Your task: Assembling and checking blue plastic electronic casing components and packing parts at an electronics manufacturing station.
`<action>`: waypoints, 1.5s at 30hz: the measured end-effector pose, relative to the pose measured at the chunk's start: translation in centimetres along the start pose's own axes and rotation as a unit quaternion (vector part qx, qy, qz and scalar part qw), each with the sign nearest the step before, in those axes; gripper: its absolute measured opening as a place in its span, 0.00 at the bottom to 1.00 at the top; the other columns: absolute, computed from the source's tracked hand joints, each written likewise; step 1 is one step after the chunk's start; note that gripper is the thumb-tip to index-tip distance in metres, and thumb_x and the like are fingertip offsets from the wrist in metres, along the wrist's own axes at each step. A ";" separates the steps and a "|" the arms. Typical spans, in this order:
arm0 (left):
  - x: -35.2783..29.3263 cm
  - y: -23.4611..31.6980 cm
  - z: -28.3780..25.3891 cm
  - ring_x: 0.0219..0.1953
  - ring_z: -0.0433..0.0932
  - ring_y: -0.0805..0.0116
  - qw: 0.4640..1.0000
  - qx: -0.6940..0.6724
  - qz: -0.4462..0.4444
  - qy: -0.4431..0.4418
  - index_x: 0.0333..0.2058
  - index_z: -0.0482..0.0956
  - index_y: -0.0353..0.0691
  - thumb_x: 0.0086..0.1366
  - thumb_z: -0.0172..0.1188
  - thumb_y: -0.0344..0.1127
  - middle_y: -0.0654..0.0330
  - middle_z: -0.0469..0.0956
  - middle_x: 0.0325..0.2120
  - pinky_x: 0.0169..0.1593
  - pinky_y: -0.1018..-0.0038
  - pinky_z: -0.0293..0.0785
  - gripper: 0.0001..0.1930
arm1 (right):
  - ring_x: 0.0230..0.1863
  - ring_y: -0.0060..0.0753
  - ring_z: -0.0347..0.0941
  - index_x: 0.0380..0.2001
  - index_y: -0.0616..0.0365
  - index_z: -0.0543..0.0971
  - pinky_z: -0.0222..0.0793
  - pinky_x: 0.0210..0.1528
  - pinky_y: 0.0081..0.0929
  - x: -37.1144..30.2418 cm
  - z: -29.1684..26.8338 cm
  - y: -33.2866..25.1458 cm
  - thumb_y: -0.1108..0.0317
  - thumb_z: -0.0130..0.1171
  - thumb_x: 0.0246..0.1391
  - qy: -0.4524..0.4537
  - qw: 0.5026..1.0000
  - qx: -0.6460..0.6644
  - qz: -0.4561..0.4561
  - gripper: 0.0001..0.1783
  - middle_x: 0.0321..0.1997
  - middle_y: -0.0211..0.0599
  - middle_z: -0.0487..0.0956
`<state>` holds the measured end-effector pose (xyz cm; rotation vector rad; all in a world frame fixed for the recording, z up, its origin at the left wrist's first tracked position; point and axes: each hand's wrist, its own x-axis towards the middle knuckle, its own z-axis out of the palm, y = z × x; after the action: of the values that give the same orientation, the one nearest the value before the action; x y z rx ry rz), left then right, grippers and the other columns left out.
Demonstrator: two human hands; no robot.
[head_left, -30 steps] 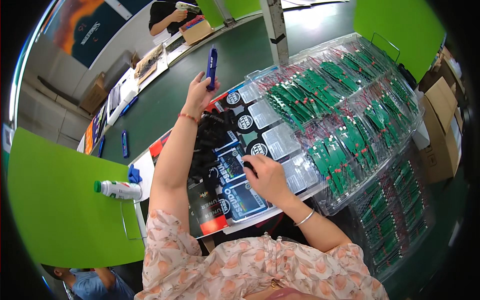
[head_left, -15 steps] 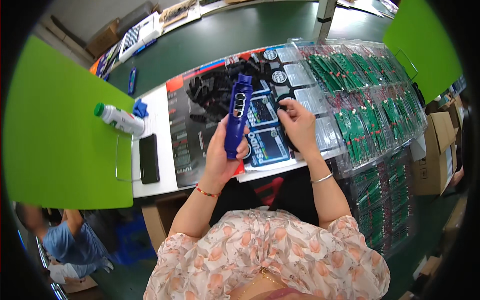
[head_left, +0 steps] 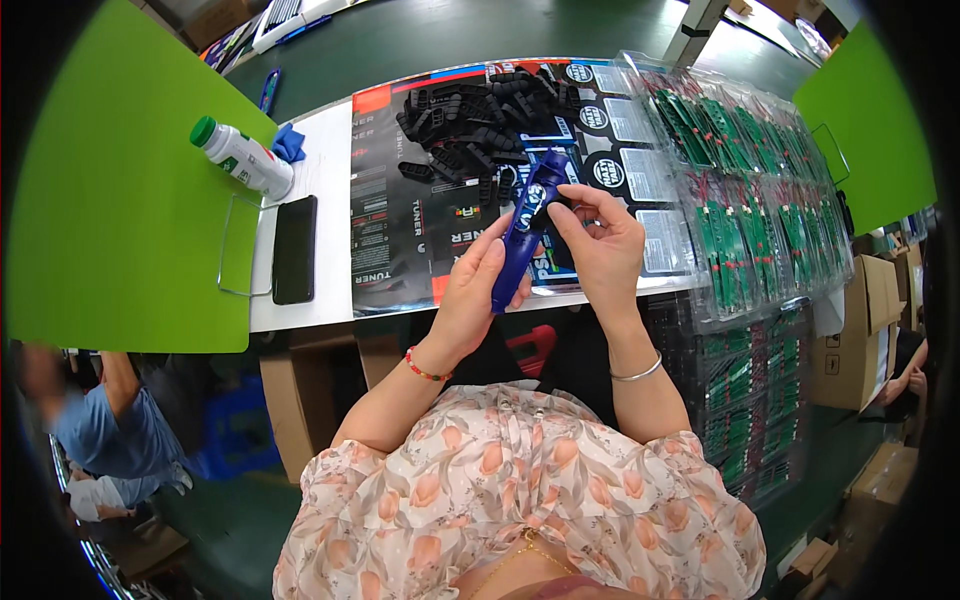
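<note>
My left hand (head_left: 472, 285) is wrapped round the lower half of a long, dark blue plastic housing (head_left: 515, 258), held tilted above the table's front edge. The housing has an oval opening with cut-outs near its upper end. At that opening is my right hand (head_left: 608, 245), closed in a pinch with thumb and forefinger on a small black piece (head_left: 546, 214), mostly hidden by the fingers. Beyond both hands lies a loose heap of small black oval slotted pieces (head_left: 470, 120) on the printed mat (head_left: 385, 225).
Clear plastic trays (head_left: 700, 190) of green circuit boards with red wires stand to the right. Left of the mat are a black phone (head_left: 294, 250), a white bottle with a green cap (head_left: 240, 158) and a blue cloth (head_left: 288, 143). Green panels (head_left: 120, 200) flank the table.
The right hand has come to the housing's opening with the small black piece. The left hand has tilted the housing toward the right. The view has shifted, showing the black heap more fully.
</note>
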<state>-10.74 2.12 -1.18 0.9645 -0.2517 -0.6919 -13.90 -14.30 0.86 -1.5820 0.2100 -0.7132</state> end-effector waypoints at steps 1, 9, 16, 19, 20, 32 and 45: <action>-0.2 0.0 0.0 0.29 0.75 0.73 1.000 0.001 -0.002 -0.001 0.71 0.55 0.39 0.79 0.44 0.44 0.49 0.78 0.48 0.30 0.79 0.70 0.28 | 0.29 0.11 0.71 0.42 0.63 0.84 0.66 0.24 0.12 0.0 0.1 0.1 0.78 0.68 0.52 -0.005 1.000 -0.004 0.003 0.12 0.33 0.30 0.81; -1.3 0.0 -0.4 0.29 0.75 0.76 1.000 -0.008 -0.001 -0.008 0.70 0.57 0.39 0.79 0.44 0.44 0.54 0.79 0.46 0.31 0.80 0.72 0.27 | 0.24 0.16 0.72 0.40 0.62 0.85 0.65 0.19 0.16 -0.5 1.1 -0.1 0.77 0.70 0.50 -0.038 0.994 -0.093 -0.053 0.12 0.32 0.32 0.77; -2.2 -0.1 -0.5 0.26 0.74 0.71 1.000 -0.021 -0.004 0.013 0.69 0.58 0.36 0.78 0.42 0.38 0.50 0.78 0.42 0.28 0.77 0.71 0.25 | 0.32 0.24 0.73 0.50 0.59 0.80 0.74 0.26 0.18 -1.0 1.7 -1.4 0.76 0.73 0.43 -0.036 0.981 -0.183 -0.050 0.26 0.49 0.38 0.70; -2.4 0.1 -0.3 0.26 0.74 0.71 1.000 -0.026 -0.004 0.007 0.70 0.57 0.38 0.78 0.41 0.37 0.50 0.78 0.41 0.27 0.78 0.71 0.25 | 0.35 0.27 0.75 0.60 0.56 0.72 0.75 0.28 0.19 -0.9 1.7 -1.3 0.77 0.72 0.43 -0.044 0.990 -0.131 -0.016 0.37 0.51 0.40 0.68; -2.4 -0.1 -0.5 0.25 0.74 0.71 1.000 -0.019 0.003 -0.005 0.71 0.56 0.39 0.78 0.40 0.37 0.49 0.78 0.41 0.27 0.78 0.70 0.25 | 0.36 0.27 0.76 0.62 0.55 0.69 0.75 0.28 0.20 -0.7 1.3 -0.7 0.77 0.71 0.43 -0.061 0.992 -0.109 -0.005 0.40 0.51 0.40 0.68; -2.3 -0.7 -0.9 0.24 0.73 0.74 0.998 0.010 0.032 -0.045 0.72 0.55 0.41 0.78 0.41 0.39 0.44 0.79 0.45 0.26 0.82 0.68 0.27 | 0.36 0.24 0.80 0.57 0.65 0.72 0.75 0.31 0.19 -0.6 0.1 0.0 0.74 0.68 0.51 -0.120 0.985 0.036 0.122 0.29 0.44 0.35 0.78; -2.7 -1.0 -0.9 0.23 0.72 0.75 0.998 0.050 0.025 -0.039 0.72 0.54 0.40 0.78 0.41 0.39 0.44 0.79 0.45 0.26 0.82 0.69 0.27 | 0.31 0.24 0.80 0.60 0.64 0.71 0.75 0.31 0.22 -0.8 -0.1 -0.3 0.74 0.63 0.48 -0.081 0.987 0.010 0.139 0.33 0.46 0.44 0.78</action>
<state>-12.79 4.06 -2.28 1.0243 -0.3819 -0.6773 -14.64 -13.89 0.88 -1.5443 0.2954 -0.3683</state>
